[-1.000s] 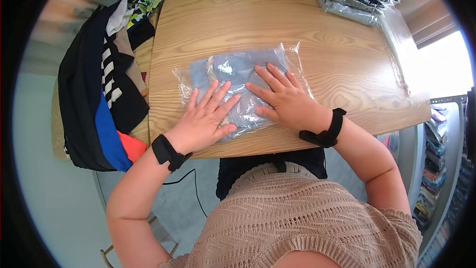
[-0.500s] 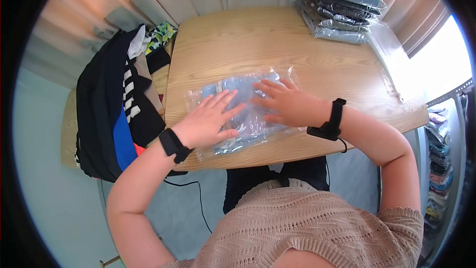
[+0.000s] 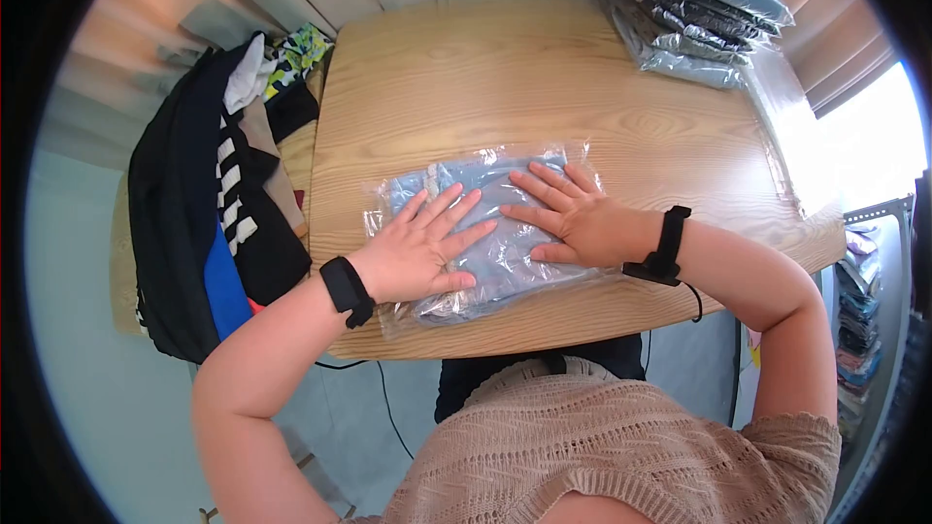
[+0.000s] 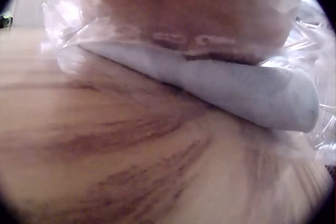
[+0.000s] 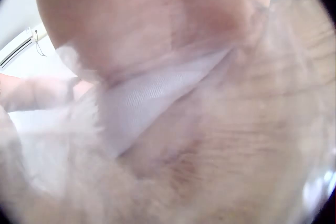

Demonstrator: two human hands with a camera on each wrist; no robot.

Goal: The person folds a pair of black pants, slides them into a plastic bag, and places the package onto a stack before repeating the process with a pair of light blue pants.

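Observation:
A folded light-blue garment in a clear plastic bag (image 3: pixel 505 247) lies flat near the front edge of the wooden table (image 3: pixel 466 68). Over its left part my left hand (image 3: pixel 417 252) rests with fingers spread and straight. My right hand (image 3: pixel 587 223) lies spread on the right part, fingertips pointing inward and away from me. In the left wrist view the palm presses on the bag above the garment's folded edge (image 4: pixel 210 85). The right wrist view has the other palm on the plastic, with a pale strip of fabric (image 5: pixel 152 98) below it.
A heap of dark clothes (image 3: pixel 184 204) with blue and striped pieces lies at the table's left side. At the back right rises a stack of bagged garments (image 3: pixel 699 10), with flat clear plastic (image 3: pixel 777 136) beside it. Shelves of folded items (image 3: pixel 859 330) stand at the right.
Both hands lifted slightly off the bag half a second ago and now lie flat on it again, fingers spread. The head view tilted up and then partly back down.

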